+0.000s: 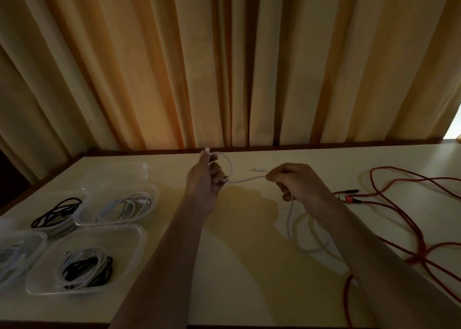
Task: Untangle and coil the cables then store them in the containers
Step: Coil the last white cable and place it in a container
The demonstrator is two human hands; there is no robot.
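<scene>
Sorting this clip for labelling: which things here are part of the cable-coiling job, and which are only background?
Part of the job:
- white cable, held by left hand and right hand
- red cable, loose on the table
- clear containers, several already holding coiled cables

Just there:
- table
- curtain

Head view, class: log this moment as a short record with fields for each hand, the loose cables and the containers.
left hand: holds a small loop of the white cable
right hand: grips the same cable; its slack trails onto the table
red cable: loose, sprawled at right
containers: four clear tubs at left; nearest holds coiled white and black cables
</scene>
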